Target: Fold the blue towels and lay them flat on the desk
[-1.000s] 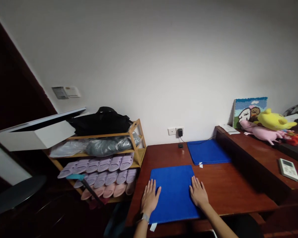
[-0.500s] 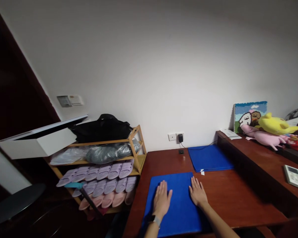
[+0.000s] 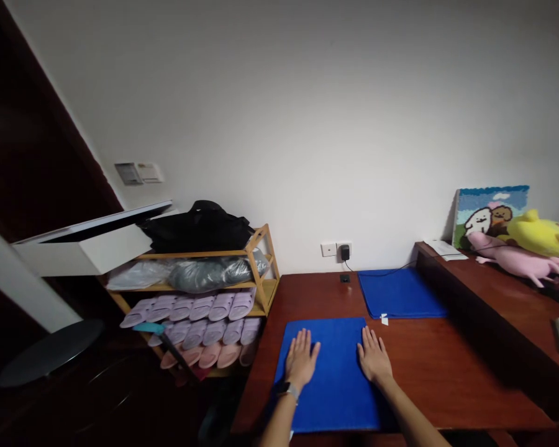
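Head view: a blue cloth (image 3: 340, 379) lies flat at the table's (image 3: 447, 363) front edge. On it, towards 10 o'clock, the left hand (image 3: 302, 360) rests palm-down, its fingers straight and slightly parted. The right hand (image 3: 375, 357) lies flat along its 3 o'clock side, fingers likewise extended. From the cloth, I see another blue mat (image 3: 403, 295) at 1 o'clock and a slipper rack (image 3: 261, 287) at 10.
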`<state>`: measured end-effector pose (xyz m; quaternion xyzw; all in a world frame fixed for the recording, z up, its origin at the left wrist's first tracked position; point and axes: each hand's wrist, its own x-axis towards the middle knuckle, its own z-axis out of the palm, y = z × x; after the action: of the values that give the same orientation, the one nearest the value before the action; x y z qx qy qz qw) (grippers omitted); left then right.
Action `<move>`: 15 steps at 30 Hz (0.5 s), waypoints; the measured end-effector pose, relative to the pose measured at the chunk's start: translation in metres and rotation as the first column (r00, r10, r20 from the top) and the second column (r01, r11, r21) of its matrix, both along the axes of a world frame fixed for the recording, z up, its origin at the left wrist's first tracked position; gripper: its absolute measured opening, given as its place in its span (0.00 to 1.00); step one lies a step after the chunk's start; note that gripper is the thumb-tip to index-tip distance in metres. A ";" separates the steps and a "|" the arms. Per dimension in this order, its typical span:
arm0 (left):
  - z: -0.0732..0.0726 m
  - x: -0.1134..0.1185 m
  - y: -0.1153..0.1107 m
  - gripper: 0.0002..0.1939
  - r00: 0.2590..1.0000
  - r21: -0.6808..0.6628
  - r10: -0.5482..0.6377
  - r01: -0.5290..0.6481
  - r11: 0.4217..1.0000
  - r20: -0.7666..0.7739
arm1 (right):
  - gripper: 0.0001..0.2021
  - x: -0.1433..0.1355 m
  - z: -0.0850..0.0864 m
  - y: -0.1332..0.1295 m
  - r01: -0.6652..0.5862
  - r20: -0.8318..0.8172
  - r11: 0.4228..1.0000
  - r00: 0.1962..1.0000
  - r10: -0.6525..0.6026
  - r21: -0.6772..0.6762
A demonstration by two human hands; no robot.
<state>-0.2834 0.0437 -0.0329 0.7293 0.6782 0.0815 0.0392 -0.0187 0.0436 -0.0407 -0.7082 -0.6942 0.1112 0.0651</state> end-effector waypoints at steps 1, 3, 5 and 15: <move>0.001 -0.021 -0.001 0.40 0.998 0.003 0.054 -0.054 0.999 -0.016 | 0.35 0.000 -0.002 0.000 -0.001 0.000 1.000 1.000 0.001 0.000; 0.000 -0.051 -0.002 0.39 0.994 0.011 0.105 -0.105 0.994 -0.027 | 0.35 -0.001 -0.002 0.001 0.004 0.006 1.000 1.000 -0.004 -0.015; -0.003 -0.063 -0.002 0.40 0.995 0.030 0.103 -0.102 0.994 -0.018 | 0.35 -0.003 0.002 0.004 0.016 0.026 0.999 1.000 -0.015 -0.044; -0.015 -0.065 0.000 0.41 0.993 0.070 0.111 -0.109 0.992 -0.032 | 0.35 -0.003 0.018 0.042 -0.036 0.000 0.999 0.999 0.036 -0.030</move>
<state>-0.3484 0.0434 -0.0479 0.6931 0.7148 0.0935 -0.0027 -0.0222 0.0855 -0.0232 -0.6965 -0.7051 0.1223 0.0523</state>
